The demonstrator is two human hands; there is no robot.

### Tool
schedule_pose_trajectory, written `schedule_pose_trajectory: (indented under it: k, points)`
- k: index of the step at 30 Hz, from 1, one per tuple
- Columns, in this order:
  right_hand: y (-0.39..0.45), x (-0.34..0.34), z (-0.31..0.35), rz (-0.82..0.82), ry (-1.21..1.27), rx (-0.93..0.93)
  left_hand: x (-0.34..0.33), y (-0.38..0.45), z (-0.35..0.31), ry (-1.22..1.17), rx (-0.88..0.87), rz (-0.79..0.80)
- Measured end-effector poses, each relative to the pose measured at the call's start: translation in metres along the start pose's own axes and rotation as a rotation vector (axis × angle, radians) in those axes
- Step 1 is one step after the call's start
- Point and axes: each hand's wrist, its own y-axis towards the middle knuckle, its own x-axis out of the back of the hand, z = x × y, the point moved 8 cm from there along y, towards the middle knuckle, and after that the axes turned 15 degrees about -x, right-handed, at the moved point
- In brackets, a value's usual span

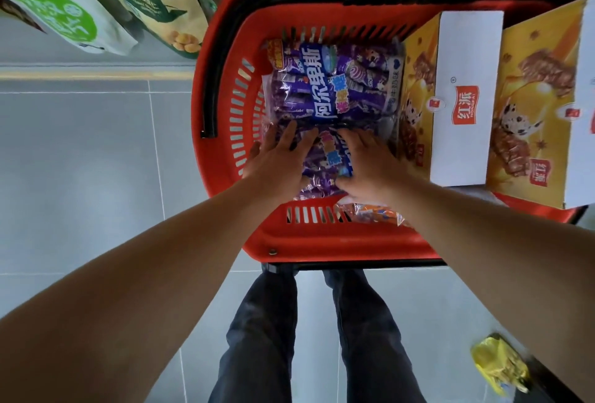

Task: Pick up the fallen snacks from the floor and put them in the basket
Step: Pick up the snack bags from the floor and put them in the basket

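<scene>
A red plastic basket (322,241) stands on the grey tiled floor in front of me. Inside it lies a purple snack bag (322,87) with a blue label at the far side. A second purple snack bag (325,157) lies at the near side. My left hand (277,161) rests flat on this near bag's left part, fingers spread. My right hand (367,161) presses on its right part with straight fingers, thumb along the near edge. Under my right wrist a clear orange packet (373,211) pokes over the basket's near wall.
Two yellow boxes (463,96) (541,96) fill the basket's right half. A yellow packet (499,364) lies on the floor at the lower right. Green and white snack bags (51,6) hang at the upper left. My legs (264,338) stand just behind the basket.
</scene>
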Motion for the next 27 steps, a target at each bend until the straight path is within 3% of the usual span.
schedule_pose_trajectory:
  k: [5, 10, 18, 27]
  points:
    - [-0.007, 0.018, 0.003, 0.012, -0.039, -0.009, 0.009, -0.003, -0.001, 0.007, -0.006, 0.059]
    - [-0.073, 0.041, -0.003, -0.099, 0.156, -0.077, 0.052, -0.039, -0.031, -0.072, -0.06, -0.052]
    - [-0.254, 0.093, -0.043, -0.19, 0.372, -0.31, 0.147, -0.14, -0.149, -0.076, -0.206, -0.082]
    - [-0.449, 0.083, -0.096, -0.374, 0.649, -0.6, 0.201, -0.236, -0.323, 0.077, -0.599, -0.026]
